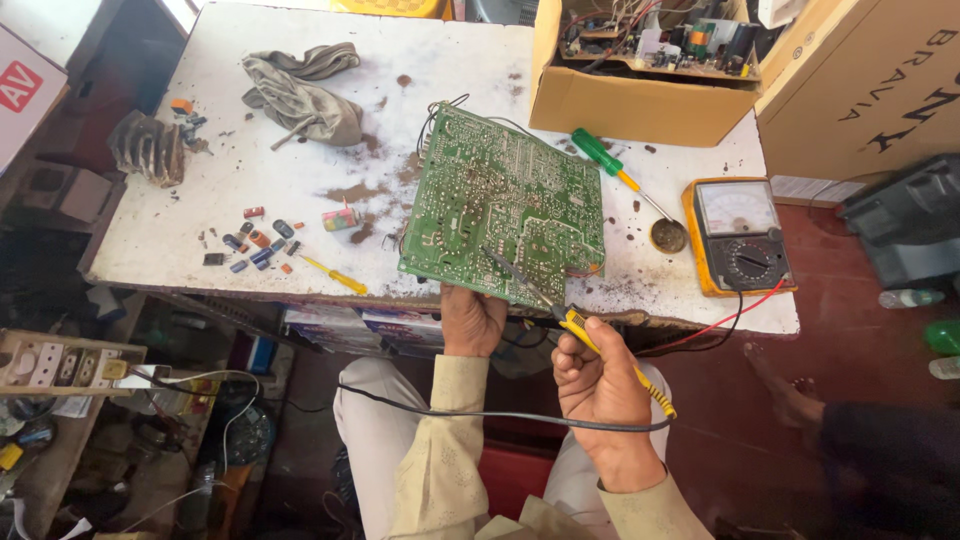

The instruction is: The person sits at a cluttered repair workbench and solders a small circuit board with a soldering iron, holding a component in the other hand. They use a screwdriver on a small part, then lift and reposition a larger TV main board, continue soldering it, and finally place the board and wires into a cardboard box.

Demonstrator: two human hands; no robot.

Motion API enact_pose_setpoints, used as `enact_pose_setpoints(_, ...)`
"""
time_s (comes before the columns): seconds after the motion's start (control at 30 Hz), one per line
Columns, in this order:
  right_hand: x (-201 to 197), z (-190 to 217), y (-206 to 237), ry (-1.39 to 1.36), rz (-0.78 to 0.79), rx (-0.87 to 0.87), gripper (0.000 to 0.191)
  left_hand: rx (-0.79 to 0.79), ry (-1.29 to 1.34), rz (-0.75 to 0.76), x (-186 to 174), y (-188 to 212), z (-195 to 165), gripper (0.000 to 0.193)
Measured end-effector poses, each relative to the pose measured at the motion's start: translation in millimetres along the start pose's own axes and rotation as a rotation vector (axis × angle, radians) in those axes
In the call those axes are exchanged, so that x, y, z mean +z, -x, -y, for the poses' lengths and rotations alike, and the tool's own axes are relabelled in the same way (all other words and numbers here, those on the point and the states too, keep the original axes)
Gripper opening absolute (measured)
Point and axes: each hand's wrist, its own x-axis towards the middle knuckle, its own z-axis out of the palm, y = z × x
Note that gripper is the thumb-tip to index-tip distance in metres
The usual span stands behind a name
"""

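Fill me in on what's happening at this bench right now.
A seated person works at a stained white table. The left hand holds the near edge of a green circuit board, solder side up. The right hand has a yellow-handled soldering iron in its grip, tip resting on the board. Beside the board lie a green screwdriver, an orange analogue multimeter, a small round tin, loose capacitors, a grey rag and a cardboard box of boards.
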Motion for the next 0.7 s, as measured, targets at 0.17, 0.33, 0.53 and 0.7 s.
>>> enact_pose_setpoints(0.17,-0.3,-0.3,2.1,0.124,0.070,-0.147,0.013,-0.058,-0.060,-0.163,11.8,2.0,-4.6,0.026)
enact_pose_setpoints(0.33,4.0,-0.7,7.1,0.207,0.141,-0.257,0.012,-0.002,-0.034,-0.035,8.7,2.4,-1.4,0.021)
enact_pose_setpoints(0.53,6.8,1.2,13.6,0.314,0.108,-0.338,0.011,0.031,0.022,-0.005,0.4,0.6,3.1,0.022)
enact_pose_setpoints(0.7,-4.0,10.6,10.6,0.236,0.170,-0.367,0.013,0.037,0.029,-0.009,1.8,3.8,1.2,0.033)
